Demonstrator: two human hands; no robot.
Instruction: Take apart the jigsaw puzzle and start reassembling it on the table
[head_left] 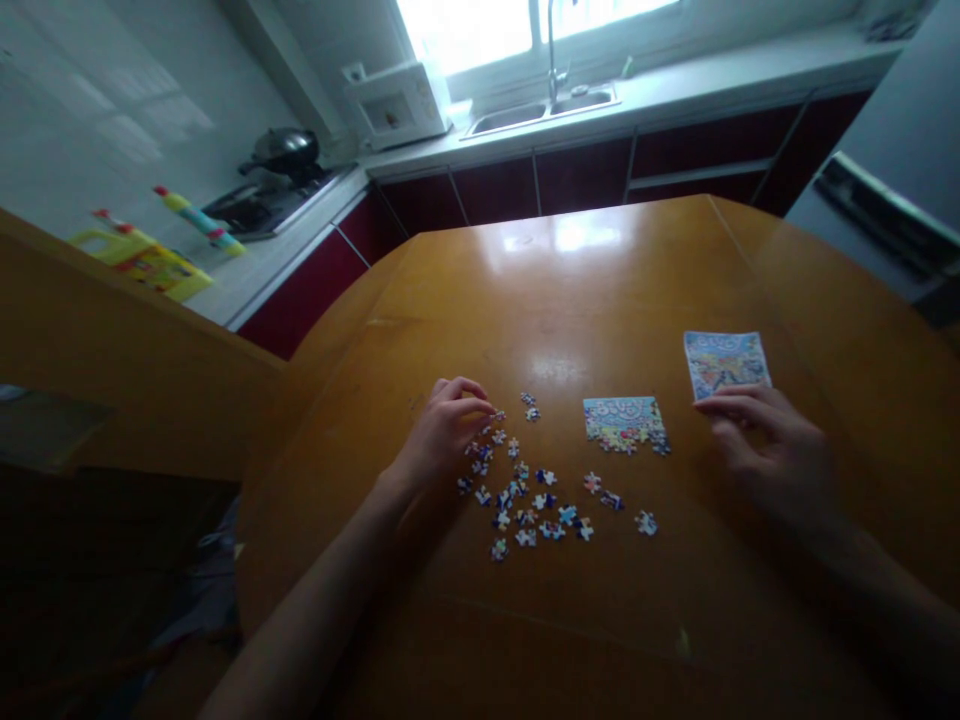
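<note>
My left hand (450, 425) is at the upper left of a scatter of loose jigsaw pieces (517, 490), its thumb and forefinger closed on a small puzzle piece (499, 414). To the right lies a partly joined jigsaw puzzle (621, 420), with a straight top edge and a ragged lower edge. My right hand (776, 445) holds the lower edge of a colourful picture card (726, 362) with its fingers; they cover the card's bottom. Two pieces (531, 405) sit apart, just right of my left fingertips.
The brown wooden table (480, 300) has rounded corners. Beyond it are a counter with a sink (510, 118), a white microwave (397, 105), and a stove with a dark pot (285, 150). Yellow bottles (154, 265) stand at the left.
</note>
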